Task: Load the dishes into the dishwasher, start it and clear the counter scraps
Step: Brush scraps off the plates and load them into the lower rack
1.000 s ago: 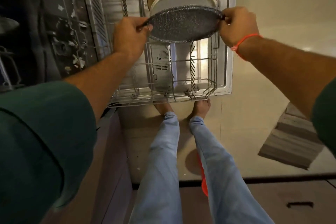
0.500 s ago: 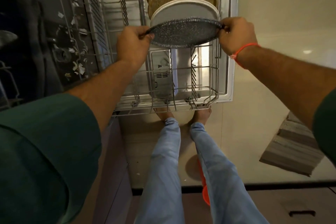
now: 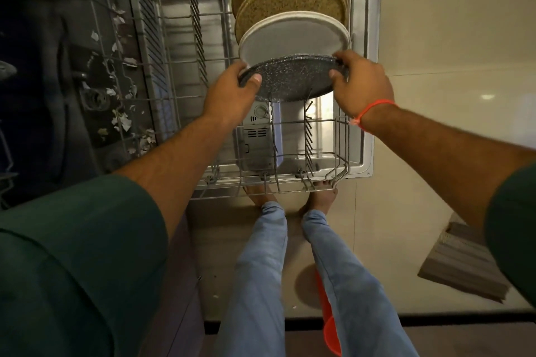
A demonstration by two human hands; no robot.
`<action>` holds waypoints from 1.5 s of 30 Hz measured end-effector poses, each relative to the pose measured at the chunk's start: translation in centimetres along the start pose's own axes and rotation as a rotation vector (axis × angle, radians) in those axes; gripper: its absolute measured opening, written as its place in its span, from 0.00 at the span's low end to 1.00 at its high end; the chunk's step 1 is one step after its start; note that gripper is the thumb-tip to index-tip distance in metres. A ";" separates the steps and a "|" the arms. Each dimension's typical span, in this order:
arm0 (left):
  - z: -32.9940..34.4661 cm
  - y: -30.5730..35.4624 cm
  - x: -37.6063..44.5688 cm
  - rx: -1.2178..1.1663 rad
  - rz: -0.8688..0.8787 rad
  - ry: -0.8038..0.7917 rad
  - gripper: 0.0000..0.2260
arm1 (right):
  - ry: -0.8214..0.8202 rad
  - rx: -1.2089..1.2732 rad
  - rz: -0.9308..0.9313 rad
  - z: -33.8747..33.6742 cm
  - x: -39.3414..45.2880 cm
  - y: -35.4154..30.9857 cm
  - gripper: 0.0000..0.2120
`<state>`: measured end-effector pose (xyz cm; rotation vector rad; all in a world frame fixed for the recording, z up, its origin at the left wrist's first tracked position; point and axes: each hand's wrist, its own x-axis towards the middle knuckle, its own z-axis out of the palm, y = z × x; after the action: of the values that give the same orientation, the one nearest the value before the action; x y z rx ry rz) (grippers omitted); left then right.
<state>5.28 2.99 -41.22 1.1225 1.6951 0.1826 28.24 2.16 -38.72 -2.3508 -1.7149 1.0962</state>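
Both hands hold a dark speckled plate (image 3: 291,78) by its edges: left hand (image 3: 232,94) curled round the left rim, right hand (image 3: 361,84) round the right. Between them the plate tilts over the rack (image 3: 290,182), just in front of a white plate (image 3: 293,38) standing there.

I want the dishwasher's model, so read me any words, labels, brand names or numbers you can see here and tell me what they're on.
None can be read.
Detergent dispenser on the dishwasher door: only moulded slots and a dial, no legible lettering.
Speckled dark plate, white plate, tan plates: no print.
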 end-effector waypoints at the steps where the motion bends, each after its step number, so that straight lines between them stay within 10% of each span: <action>1: 0.0 0.0 -0.1 -0.003 0.008 -0.019 0.19 | -0.004 0.012 -0.005 0.1 -0.2 -0.1 0.19; 8: -0.6 1.7 -1.4 -0.074 0.007 -0.124 0.32 | -0.023 0.113 0.002 -0.7 -1.4 -1.0 0.28; 45: -11.1 15.1 -41.6 -0.729 0.056 0.146 0.27 | -0.005 0.871 -0.023 -19.8 -32.6 -15.2 0.26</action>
<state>5.69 -15.43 0.51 0.6121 1.5207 0.8592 21.93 -12.24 -0.78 -1.7507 -0.9381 1.4445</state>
